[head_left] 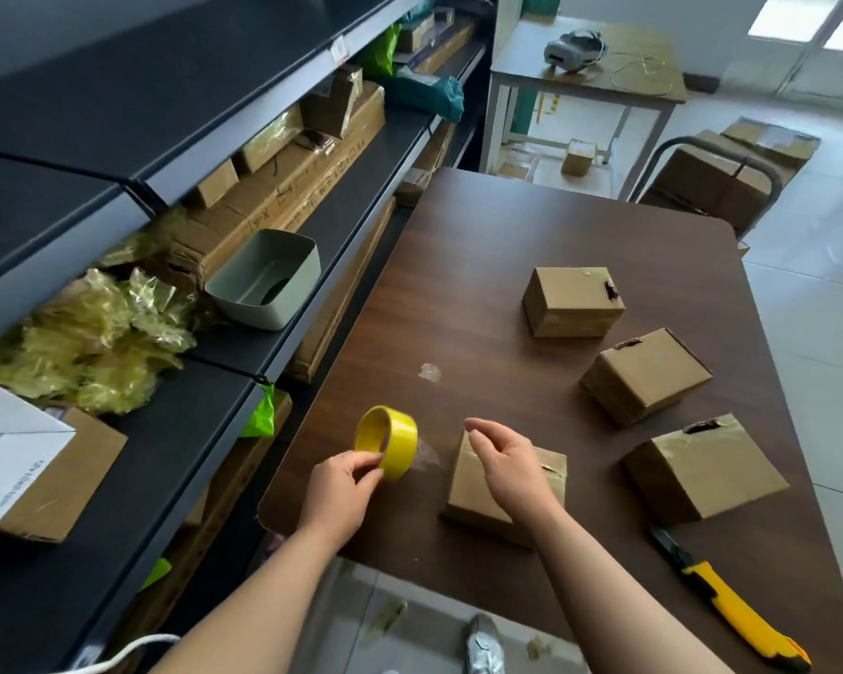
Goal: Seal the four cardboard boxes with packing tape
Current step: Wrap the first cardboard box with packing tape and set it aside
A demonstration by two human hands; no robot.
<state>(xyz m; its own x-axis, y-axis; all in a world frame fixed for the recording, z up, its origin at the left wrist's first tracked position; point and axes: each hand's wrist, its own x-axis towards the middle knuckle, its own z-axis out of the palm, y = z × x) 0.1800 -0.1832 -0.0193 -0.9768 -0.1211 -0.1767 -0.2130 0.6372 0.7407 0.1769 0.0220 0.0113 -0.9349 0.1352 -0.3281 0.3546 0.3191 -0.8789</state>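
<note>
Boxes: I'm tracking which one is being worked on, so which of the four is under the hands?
The nearest box, at the table's near edge beneath the right hand; the other three sit apart to the right, untouched.

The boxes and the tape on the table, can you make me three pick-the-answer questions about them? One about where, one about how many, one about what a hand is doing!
1. Where is the utility knife?
A. on the shelf
B. on the table's near right part
C. on a box

2. How many cardboard boxes are on the table?
A. two
B. four
C. six

3. What is the left hand doing?
A. holding the yellow tape roll
B. resting flat
C. gripping the knife

Answers: 1 B, it lies by the right edge. 2 B, four sit there. 3 A, fingers pinch the roll.
</note>
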